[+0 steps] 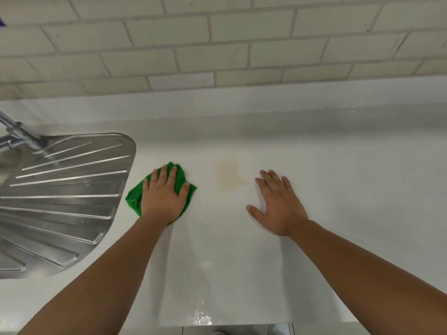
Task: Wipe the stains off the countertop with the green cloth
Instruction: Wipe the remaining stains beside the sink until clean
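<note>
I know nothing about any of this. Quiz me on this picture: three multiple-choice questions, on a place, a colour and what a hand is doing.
1. Where is the yellowish stain on the countertop?
A. between the left hand and the right hand
B. in a bowl
C. on a plate

2. What colour is the cloth?
A. blue
B. red
C. green

3. How is the right hand?
A. in a fist
B. flat, fingers straight
C. pinching the cloth

Answers:
1 A: the stain lies on bare countertop between both hands.
2 C: green shows round the left hand pressing it.
3 B: its palm lies spread on the countertop.
</note>
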The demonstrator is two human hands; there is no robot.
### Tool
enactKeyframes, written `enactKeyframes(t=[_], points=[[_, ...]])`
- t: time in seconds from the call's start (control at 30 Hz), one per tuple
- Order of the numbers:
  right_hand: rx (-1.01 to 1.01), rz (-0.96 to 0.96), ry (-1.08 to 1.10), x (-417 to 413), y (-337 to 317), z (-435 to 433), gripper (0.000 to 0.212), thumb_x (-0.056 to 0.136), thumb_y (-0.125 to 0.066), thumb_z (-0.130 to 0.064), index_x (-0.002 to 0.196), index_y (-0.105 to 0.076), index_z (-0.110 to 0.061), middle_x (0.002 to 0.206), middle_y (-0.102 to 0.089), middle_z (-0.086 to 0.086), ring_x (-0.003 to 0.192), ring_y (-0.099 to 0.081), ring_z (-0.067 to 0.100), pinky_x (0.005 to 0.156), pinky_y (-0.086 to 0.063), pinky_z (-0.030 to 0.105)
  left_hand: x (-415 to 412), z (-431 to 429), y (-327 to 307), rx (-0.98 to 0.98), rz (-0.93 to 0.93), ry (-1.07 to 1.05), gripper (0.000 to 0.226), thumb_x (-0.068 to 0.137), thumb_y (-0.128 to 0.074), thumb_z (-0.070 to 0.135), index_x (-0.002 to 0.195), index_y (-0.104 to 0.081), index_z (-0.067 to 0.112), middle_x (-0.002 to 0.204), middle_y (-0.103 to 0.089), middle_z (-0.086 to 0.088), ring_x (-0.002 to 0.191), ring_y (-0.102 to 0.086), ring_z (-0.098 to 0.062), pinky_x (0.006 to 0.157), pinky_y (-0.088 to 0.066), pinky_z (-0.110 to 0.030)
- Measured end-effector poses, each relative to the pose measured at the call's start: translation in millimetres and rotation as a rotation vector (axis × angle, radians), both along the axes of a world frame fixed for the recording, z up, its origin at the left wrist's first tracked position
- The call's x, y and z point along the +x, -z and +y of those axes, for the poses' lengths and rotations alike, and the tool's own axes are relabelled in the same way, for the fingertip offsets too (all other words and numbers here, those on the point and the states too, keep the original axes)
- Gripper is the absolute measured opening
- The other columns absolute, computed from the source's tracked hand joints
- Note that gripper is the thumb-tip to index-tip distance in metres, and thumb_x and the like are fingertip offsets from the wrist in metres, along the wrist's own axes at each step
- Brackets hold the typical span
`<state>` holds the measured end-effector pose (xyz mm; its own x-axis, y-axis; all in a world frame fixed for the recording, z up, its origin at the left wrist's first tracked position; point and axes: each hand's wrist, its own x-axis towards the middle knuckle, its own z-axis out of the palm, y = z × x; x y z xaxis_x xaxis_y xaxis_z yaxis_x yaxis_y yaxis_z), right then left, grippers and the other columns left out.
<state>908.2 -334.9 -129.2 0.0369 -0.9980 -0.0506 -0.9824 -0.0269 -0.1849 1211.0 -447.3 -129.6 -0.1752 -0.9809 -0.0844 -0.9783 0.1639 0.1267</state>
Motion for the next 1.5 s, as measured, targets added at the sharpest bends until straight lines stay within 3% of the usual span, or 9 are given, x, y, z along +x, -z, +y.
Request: enactKeyframes(t=[0.1, 0.27, 0.5, 0.63, 0.73, 0.83, 1.03, 1.27, 1.5], points=[[0.007, -0.010, -0.001, 0.4, 0.3, -0.1, 0.088, 0.092, -0.021, -0.073, 0.159, -0.010, -0.017, 0.168, 0.004, 0.000, 0.153, 0.013, 0.016, 0.124, 0.004, 0.044, -38.8, -13.4, -2.8, 0.045, -0.021, -0.054, 0.074, 0.099, -0.012, 0.063, 0.162, -0.007, 0.024, 0.170, -0.002, -0.003, 0.155, 0.001, -0.029, 0.124, 0.000, -0.052], [0.003, 0.002, -0.005, 0.7, 0.9, 0.4, 0.089, 0.091, -0.022, -0.072, 0.159, -0.012, -0.016, 0.168, 0.001, 0.003, 0.154, 0.009, 0.018, 0.125, 0.004, 0.044, -78.6, 31.5, -3.8, 0.022, -0.004, 0.240, 0.073, 0.099, -0.012, 0.065, 0.161, -0.011, 0.028, 0.169, -0.005, 0.000, 0.155, -0.001, -0.026, 0.125, 0.001, -0.048], [-0.011, 0.000, -0.009, -0.3, 1.3, 0.0, 0.089, 0.091, -0.022, -0.073, 0.159, -0.013, -0.016, 0.168, 0.001, 0.002, 0.154, 0.010, 0.018, 0.125, 0.002, 0.045, -3.4, 83.4, -3.0, 0.010, 0.076, 0.537, 0.071, 0.098, -0.018, 0.068, 0.159, -0.024, 0.031, 0.167, -0.011, 0.009, 0.155, -0.003, -0.015, 0.125, -0.004, -0.044], [-0.020, -0.116, 0.012, -2.2, 0.7, -1.9, 0.097, 0.087, -0.027, -0.076, 0.159, -0.006, -0.014, 0.168, -0.002, 0.001, 0.154, 0.006, 0.014, 0.125, 0.000, 0.043, 27.5, 38.8, -2.8, -0.008, 0.053, 0.340, 0.078, 0.095, -0.016, 0.071, 0.158, -0.029, 0.027, 0.166, -0.021, 0.003, 0.154, -0.014, -0.022, 0.125, -0.009, -0.045], [-0.049, -0.291, 0.045, -7.2, -4.1, -2.2, 0.100, 0.084, -0.032, -0.076, 0.159, -0.007, -0.015, 0.168, -0.003, -0.001, 0.153, 0.002, 0.011, 0.125, -0.004, 0.039, 1.8, 2.6, -2.2, 0.000, 0.003, 0.098, 0.080, 0.094, -0.010, 0.069, 0.161, -0.017, 0.026, 0.169, -0.011, -0.001, 0.155, -0.006, -0.025, 0.125, -0.004, -0.048], [-0.096, -0.241, 0.032, -19.4, -4.6, 1.6, 0.095, 0.085, -0.031, -0.073, 0.158, -0.019, -0.013, 0.168, -0.006, 0.002, 0.154, -0.001, 0.017, 0.125, -0.007, 0.041, -50.5, -9.4, -3.8, 0.044, -0.035, 0.017, 0.076, 0.098, -0.011, 0.065, 0.162, -0.007, 0.024, 0.169, -0.001, -0.003, 0.155, 0.002, -0.028, 0.124, 0.000, -0.053], [-0.025, -0.066, 0.044, -48.4, -0.6, 4.2, 0.095, 0.085, -0.021, -0.074, 0.157, -0.019, -0.012, 0.168, -0.006, 0.007, 0.154, 0.000, 0.022, 0.125, -0.005, 0.046, -121.3, 50.6, -6.3, 0.036, -0.014, 0.357, 0.073, 0.099, -0.012, 0.066, 0.161, -0.007, 0.029, 0.169, 0.000, 0.000, 0.155, 0.004, -0.025, 0.124, 0.004, -0.050], [-0.017, -0.002, 0.020, -58.7, 3.4, 7.9, 0.089, 0.091, -0.019, -0.072, 0.158, -0.018, -0.012, 0.168, -0.005, 0.005, 0.154, 0.004, 0.019, 0.125, -0.004, 0.044, -47.2, 104.8, -5.0, 0.023, 0.033, 0.654, 0.069, 0.101, -0.018, 0.066, 0.161, -0.014, 0.033, 0.169, -0.003, 0.009, 0.155, 0.008, -0.013, 0.125, 0.001, -0.044], [-0.022, -0.011, 0.037, -57.5, 4.4, 8.8, 0.089, 0.091, -0.018, -0.072, 0.158, -0.015, -0.013, 0.168, -0.003, 0.003, 0.154, 0.006, 0.018, 0.125, -0.002, 0.043, -64.7, 32.2, -1.8, 0.002, -0.008, 0.211, 0.075, 0.098, -0.009, 0.067, 0.161, -0.011, 0.028, 0.169, -0.005, 0.002, 0.155, 0.000, -0.023, 0.125, -0.001, -0.047]])
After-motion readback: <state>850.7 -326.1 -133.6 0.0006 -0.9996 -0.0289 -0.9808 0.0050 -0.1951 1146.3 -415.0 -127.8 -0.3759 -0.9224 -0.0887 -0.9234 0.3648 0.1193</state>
